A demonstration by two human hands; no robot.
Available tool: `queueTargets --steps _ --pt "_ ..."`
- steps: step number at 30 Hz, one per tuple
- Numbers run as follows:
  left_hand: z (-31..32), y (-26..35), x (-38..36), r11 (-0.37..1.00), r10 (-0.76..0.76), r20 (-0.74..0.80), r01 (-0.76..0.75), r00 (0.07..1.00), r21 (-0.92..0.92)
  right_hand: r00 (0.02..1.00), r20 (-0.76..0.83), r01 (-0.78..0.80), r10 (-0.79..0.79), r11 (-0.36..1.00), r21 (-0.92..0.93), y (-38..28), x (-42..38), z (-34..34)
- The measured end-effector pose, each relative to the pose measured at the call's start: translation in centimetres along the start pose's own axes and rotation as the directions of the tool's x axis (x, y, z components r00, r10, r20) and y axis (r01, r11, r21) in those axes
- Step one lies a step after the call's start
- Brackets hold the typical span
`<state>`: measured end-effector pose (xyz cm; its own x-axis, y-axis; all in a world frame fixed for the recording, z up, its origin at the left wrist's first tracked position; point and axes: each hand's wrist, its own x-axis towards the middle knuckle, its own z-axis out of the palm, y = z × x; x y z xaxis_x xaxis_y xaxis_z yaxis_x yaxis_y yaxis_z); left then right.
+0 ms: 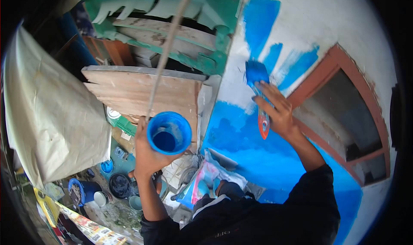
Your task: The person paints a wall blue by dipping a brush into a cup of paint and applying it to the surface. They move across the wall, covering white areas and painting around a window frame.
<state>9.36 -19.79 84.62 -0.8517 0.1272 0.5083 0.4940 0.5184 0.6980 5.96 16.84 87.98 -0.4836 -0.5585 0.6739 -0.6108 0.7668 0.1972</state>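
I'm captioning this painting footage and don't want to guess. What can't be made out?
Head view: underside of the blue cup, behind its rim and the left hand.
Head view: part of the brush handle, behind fingers of the right hand.
Head view: shirt lettering, too small and blurred.

Left hand [145, 154] wrapping its grip from side, far fingertips hidden behind. Left forearm [154, 200] rising from below grip, emerging from dark left sleeve [160, 231]. Right hand [278, 112] holding higher in view, fingers [272, 92] bending around grip, pointing up and leftward. Right forearm [306, 149] slanting down and rightward from grip into dark right sleeve [315, 189].
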Motion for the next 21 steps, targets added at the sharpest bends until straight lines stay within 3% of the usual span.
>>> queueTargets --steps 1,2,4,5,7,8,9,10,11,12,14,15,17,19,21 --pt "0.4 0.0 0.5 0.998 -0.066 -0.013 0.065 0.998 -0.025 1.0 -0.014 -0.026 0.026 1.0 -0.008 0.3 -0.3 -1.2" --pt "0.8 -0.2 0.4 0.994 -0.041 -0.029 0.038 0.999 -0.101 0.999 -0.016 -0.047 0.046 0.998 -0.045 0.9 -0.8 -1.9" --pt "1.1 -0.3 0.2 0.993 -0.08 -0.038 0.076 0.996 -0.092 0.945 -0.086 -0.287 0.315 0.926 0.244 0.3 -2.0 -2.2" --pt "1.2 -0.4 -0.2 0.99 -0.112 -0.047 0.108 0.993 -0.089 0.938 -0.076 -0.311 0.337 0.919 0.242 -0.6 -2.4 -1.9" --pt "1.1 -0.6 -0.8 0.992 -0.106 -0.016 0.105 0.994 -0.075 0.708 -0.174 -0.535 0.684 0.681 0.499 -2.3 -3.2 -1.5" --pt "1.5 -0.6 -0.6 0.994 -0.087 -0.023 0.086 0.996 -0.062 0.571 -0.119 -0.648 0.812 0.535 0.543 -2.3 -5.5 -0.2" --pt "1.8 -0.4 -0.3 0.994 -0.084 -0.025 0.082 0.996 -0.079 0.576 -0.125 -0.649 0.808 0.546 0.53 -3.0 -5.8 -0.2" --pt "1.8 0.0 -0.2 0.991 -0.107 -0.036 0.104 0.994 -0.089 0.338 -0.025 -0.555 0.941 0.221 0.802 -4.3 -5.8 0.3" --pt "1.8 0.1 -0.3 0.987 -0.134 -0.043 0.13 0.99 -0.093 0.113 0.167 -0.317 0.979 -0.124 0.94 -5.4 -5.8 0.9" --pt "2.1 -0.1 -0.6 0.982 -0.157 -0.066 0.148 0.985 -0.119 0.101 0.173 -0.322 0.98 -0.132 0.938 -5.9 -6.7 1.9" --pt "2.4 -0.6 -0.4 0.987 -0.129 -0.032 0.125 0.991 -0.103 -0.046 0.512 0.091 0.858 -0.507 0.857 -5.8 -8.4 3.9" --pt "2.4 -0.9 -0.3 0.992 -0.1 0.004 0.1 0.995 -0.082 -0.06 0.514 0.106 0.855 -0.507 0.855 -5.7 -8.5 4.1" --pt "2.3 -1.1 -0.5 0.996 -0.071 0.039 0.073 0.997 -0.047 -0.15 0.651 0.137 0.744 -0.636 0.759 -5.6 -8.6 4.8" --pt "2.7 -0.5 -0.5 0.999 -0.043 0.059 0.045 0.997 -0.03 -0.198 0.662 0.116 0.723 -0.654 0.748 -6.1 -10.1 5.1" --pt "3.0 0.3 -0.3 0.975 -0.164 0.021 0.166 0.986 -0.151 -0.249 0.674 0.105 0.696 -0.673 0.733 -7.2 -11.9 5.2"
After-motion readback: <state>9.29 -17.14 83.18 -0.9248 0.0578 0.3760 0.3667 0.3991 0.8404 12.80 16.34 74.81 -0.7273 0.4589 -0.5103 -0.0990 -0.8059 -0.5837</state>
